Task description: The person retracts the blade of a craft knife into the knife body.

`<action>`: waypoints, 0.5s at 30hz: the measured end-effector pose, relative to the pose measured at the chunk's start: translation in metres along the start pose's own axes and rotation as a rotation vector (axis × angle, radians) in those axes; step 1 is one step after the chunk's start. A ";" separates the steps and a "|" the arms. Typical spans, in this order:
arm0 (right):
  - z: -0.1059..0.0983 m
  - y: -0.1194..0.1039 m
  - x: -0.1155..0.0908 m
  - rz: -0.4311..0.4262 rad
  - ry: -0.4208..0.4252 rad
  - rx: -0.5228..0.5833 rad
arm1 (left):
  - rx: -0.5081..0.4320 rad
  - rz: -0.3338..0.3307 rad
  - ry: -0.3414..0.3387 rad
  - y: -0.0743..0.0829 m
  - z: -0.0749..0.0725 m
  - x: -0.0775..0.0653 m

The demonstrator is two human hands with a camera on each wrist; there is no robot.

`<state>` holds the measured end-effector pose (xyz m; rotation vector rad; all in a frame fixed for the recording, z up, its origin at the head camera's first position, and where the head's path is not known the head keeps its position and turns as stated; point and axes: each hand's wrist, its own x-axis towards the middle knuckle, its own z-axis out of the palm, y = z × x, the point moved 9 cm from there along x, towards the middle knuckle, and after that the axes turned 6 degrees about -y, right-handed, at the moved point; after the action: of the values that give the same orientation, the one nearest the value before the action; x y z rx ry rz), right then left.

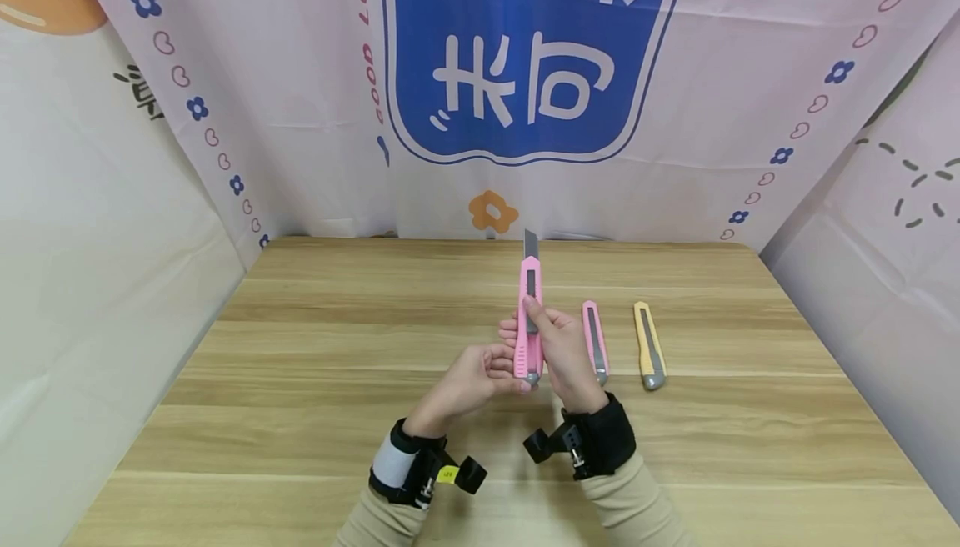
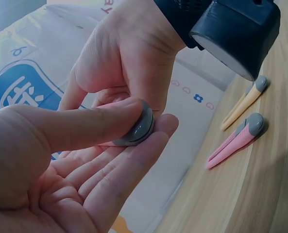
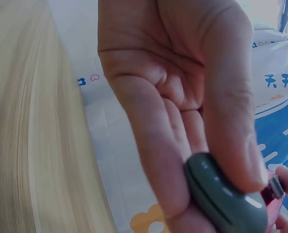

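A pink utility knife (image 1: 529, 313) is held upright above the table in the head view, its grey blade (image 1: 531, 244) sticking out at the top. My right hand (image 1: 567, 355) grips the body from the right, thumb lying along its front. At the lower end, my left hand (image 1: 468, 380) pinches the knife; in the left wrist view its thumb presses the grey end cap (image 2: 143, 127). That view hides most of the knife's body behind the fingers. A second pink utility knife (image 1: 593, 334) and a yellow utility knife (image 1: 648, 343) lie on the table to the right.
The wooden table (image 1: 300, 414) runs back to a printed cloth (image 1: 300, 155) hanging behind it. More cloth hangs at both sides. Each wrist wears a black strap with a small camera (image 1: 471, 475).
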<state>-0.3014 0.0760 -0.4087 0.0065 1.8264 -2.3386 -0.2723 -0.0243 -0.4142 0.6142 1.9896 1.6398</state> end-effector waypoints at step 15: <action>0.002 -0.012 -0.003 -0.103 -0.016 -0.026 | -0.015 0.012 -0.037 0.000 0.004 0.001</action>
<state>-0.2996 0.0777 -0.3966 -0.1125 1.8919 -2.3751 -0.2706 -0.0206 -0.4150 0.6474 1.9488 1.6372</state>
